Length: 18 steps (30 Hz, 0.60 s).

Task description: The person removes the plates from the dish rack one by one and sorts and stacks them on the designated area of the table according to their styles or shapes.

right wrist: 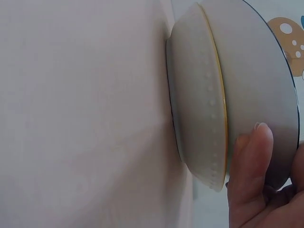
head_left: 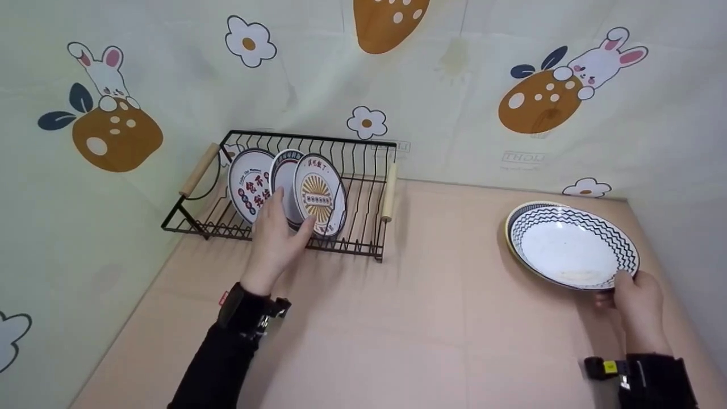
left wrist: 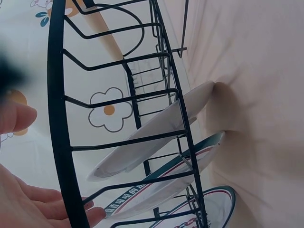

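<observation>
At centre left, the left hand reaches into the black wire rack, fingers relaxed against the middle plate. At lower right, the right hand pinches the zigzag-rimmed bowl on the table.

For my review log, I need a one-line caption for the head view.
Left hand touches plates standing in a wire rack; right hand grips a zigzag-rimmed bowl.
</observation>
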Motion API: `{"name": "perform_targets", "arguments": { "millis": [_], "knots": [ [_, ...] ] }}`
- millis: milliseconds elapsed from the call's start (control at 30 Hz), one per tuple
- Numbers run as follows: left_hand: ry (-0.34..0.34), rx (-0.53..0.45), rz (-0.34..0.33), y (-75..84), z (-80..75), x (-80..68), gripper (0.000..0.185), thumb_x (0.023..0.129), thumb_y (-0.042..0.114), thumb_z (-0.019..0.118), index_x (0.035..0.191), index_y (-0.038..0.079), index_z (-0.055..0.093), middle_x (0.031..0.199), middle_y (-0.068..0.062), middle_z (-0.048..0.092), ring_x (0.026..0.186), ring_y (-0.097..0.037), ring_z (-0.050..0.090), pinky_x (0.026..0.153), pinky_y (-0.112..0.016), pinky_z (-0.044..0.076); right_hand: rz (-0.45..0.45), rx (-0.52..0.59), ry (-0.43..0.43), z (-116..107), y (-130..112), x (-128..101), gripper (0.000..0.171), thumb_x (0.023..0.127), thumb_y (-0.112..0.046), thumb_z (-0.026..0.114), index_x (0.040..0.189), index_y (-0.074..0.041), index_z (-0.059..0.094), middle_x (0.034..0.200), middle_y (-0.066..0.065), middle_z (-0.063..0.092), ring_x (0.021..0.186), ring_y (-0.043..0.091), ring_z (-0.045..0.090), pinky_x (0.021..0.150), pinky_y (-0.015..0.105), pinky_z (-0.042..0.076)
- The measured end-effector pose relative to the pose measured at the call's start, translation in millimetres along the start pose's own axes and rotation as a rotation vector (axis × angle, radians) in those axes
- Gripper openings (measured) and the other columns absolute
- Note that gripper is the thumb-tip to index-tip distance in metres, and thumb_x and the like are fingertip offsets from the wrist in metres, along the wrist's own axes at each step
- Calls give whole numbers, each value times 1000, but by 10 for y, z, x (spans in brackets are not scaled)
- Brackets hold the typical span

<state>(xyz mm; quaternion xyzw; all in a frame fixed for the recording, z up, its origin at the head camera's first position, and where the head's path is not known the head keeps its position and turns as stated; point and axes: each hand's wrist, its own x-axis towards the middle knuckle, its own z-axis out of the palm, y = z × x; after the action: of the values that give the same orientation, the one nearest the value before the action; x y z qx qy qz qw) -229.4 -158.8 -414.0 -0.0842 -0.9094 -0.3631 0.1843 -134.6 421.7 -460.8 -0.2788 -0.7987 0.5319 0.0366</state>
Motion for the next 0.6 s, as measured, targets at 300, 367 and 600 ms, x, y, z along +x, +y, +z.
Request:
{"name": "perform_targets", "arguments": {
  "millis": [300,367,600],
  "knots": [
    [43,13,23,-9,19,57,79,91,27,69,146,-13,28,147,-35,34,136,-47,34,113,-63,22,-39,-170,10,-33,-2,45,36,98,-19,28,104,12,45,68,6,60,56,18,63,56,32,57],
    [47,21,21,-9,29,71,79,91,27,69,146,-13,29,147,-35,35,135,-47,35,113,-63,22,-43,-207,10,-40,-4,53,36,97,-19,28,103,11,46,65,5,61,55,19,64,55,31,56],
    [68,51,25,-23,60,109,75,92,25,68,145,-12,31,145,-33,38,134,-46,37,113,-61,24,-82,-367,52,-61,-5,80,37,98,-23,30,95,8,48,66,9,58,59,24,56,54,30,46]
  ]
}}
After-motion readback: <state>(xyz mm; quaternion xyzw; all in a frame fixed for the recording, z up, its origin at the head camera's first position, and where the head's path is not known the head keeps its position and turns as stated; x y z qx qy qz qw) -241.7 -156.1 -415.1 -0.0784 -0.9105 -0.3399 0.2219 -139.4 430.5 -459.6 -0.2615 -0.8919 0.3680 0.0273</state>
